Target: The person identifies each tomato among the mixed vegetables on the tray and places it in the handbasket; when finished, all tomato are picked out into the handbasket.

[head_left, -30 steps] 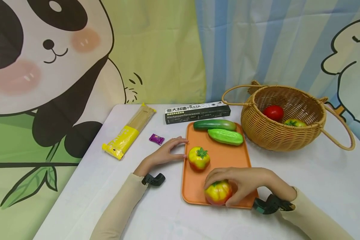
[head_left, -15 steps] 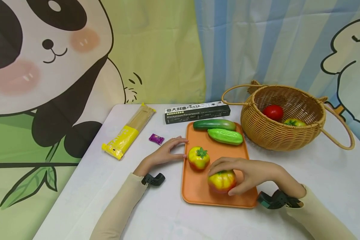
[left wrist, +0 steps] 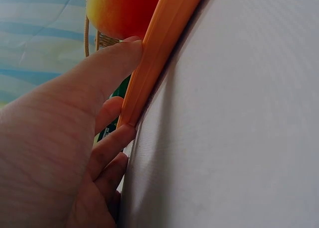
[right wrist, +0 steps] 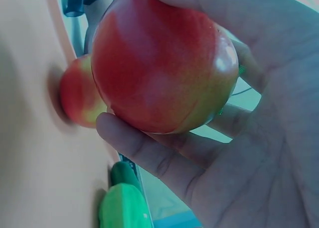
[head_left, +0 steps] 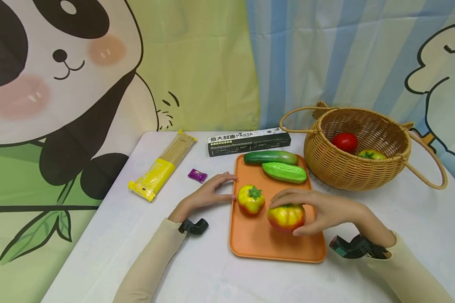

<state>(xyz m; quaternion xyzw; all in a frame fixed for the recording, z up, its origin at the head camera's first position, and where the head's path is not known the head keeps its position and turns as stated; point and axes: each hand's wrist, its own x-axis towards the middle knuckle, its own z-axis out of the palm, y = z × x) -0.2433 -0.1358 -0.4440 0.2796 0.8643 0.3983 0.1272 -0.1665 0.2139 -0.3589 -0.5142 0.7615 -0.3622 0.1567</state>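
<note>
My right hand [head_left: 326, 210] grips a ribbed yellow-and-red tomato [head_left: 286, 218] over the orange tray [head_left: 250, 244], fingers and thumb curled round its sides. In the right wrist view this tomato [right wrist: 164, 68] is held off the tray surface. A second yellow-and-red tomato [head_left: 251, 200] with a green leafy top sits at the tray's left side. My left hand [head_left: 210, 192] lies beside it, with thumb and fingertips on the tray's left rim [left wrist: 154, 58]. At the tray's far end lie a dark green cucumber [head_left: 271, 157] and a light green one [head_left: 284, 172].
A wicker basket [head_left: 352, 176] with raised handles stands to the right, holding a red tomato [head_left: 345, 142] and a yellow-green one [head_left: 372, 154]. Behind the tray is a pasta box [head_left: 249, 143]. A purple-wrapped candy [head_left: 197, 175] and a yellow noodle pack [head_left: 163, 166] lie left.
My right hand has moved the gripped tomato away from the tray's near edge, forward and slightly right, raising it. My left hand has stayed on the rim.
</note>
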